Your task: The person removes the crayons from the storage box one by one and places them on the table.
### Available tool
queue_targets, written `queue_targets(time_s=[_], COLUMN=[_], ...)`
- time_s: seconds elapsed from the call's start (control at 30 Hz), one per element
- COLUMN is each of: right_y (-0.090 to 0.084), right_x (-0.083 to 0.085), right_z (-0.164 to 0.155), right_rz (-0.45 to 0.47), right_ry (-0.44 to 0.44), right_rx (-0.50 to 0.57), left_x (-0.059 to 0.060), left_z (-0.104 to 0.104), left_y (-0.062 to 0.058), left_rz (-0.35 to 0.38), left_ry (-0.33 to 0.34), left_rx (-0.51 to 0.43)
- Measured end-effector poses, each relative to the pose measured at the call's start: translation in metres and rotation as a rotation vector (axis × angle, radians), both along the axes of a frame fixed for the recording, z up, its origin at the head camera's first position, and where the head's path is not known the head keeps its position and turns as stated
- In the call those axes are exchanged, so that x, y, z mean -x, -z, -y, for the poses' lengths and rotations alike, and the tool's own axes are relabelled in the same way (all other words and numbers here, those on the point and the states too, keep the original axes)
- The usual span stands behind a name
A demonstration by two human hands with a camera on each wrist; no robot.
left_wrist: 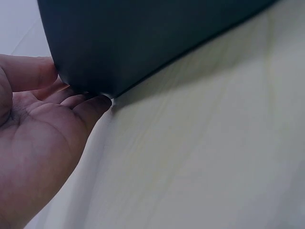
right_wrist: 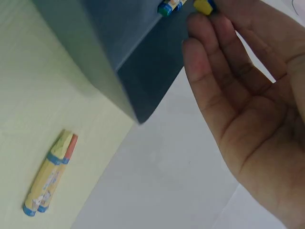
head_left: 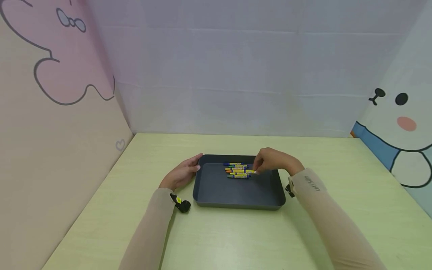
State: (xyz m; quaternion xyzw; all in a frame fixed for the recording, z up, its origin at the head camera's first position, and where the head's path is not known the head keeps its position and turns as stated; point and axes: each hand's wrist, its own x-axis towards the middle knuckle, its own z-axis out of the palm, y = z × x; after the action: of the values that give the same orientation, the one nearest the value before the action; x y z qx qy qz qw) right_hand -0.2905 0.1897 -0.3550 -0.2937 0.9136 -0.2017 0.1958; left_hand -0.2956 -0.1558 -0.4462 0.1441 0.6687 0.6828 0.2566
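Head view: dark tray (head_left: 209, 187) sits mid-bench (head_left: 236, 240). A cluster of crayons (head_left: 239, 170) lies side by side in its far half. My left hand (head_left: 180, 174) rests against the tray's left far corner, fingers fairly straight, steadying rather than gripping. My right hand (head_left: 275, 161) hangs over the right end of the crayons with its fingertips down at them; from here I cannot tell whether it pinches one.

Left wrist view: fingertips (left_wrist: 93, 102) touch the tray (left_wrist: 143, 43) at its lower corner, palm relaxed. Tray wall looks smooth and rigid; my guess is it slides easily on the bench (left_wrist: 214, 152), so a flat press at the corner suits it.

Right wrist view: right hand (right_wrist: 248, 109) shows an uncurled palm, fingers nearly straight, tips close to a yellow crayon end (right_wrist: 204, 6) at the frame's top edge. Contact is cut off there, so the grip stays undetermined. Two more crayons (right_wrist: 47, 183) lie together outside the tray (right_wrist: 109, 52), unseen in the head view.

Handling judgement: crayons are light, stiff, brittle and roll readily; pinch each mid-barrel on its wrapper.
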Motion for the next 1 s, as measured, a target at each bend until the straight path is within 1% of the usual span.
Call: queue_targets(time_s=[0.1, 0.2, 0.33, 0.57, 1.0], right_y=[-0.002, -0.005, -0.007, -0.005, -0.003], right_x=[-0.001, -0.003, -0.005, -0.006, -0.007], right_z=[-0.007, -0.014, -0.022, -0.03, -0.052], right_rz=[0.012, 0.017, -0.001, -0.023, -0.079], right_ry=[0.027, 0.031, 0.017, 0.08, 0.113], right_rx=[0.007, 0.023, 0.035, 0.026, 0.03], left_x=[0.001, 0.002, 0.003, 0.001, 0.0], left_z=[0.0, 0.0, 0.001, 0.001, 0.0], left_y=[0.001, 0.003, 0.005, 0.004, 0.002], left_rz=[-0.003, -0.005, -0.009, -0.009, -0.007], left_ry=[0.006, 0.006, 0.004, 0.006, 0.004], left_rx=[-0.001, -0.002, 0.0, -0.008, -0.005])
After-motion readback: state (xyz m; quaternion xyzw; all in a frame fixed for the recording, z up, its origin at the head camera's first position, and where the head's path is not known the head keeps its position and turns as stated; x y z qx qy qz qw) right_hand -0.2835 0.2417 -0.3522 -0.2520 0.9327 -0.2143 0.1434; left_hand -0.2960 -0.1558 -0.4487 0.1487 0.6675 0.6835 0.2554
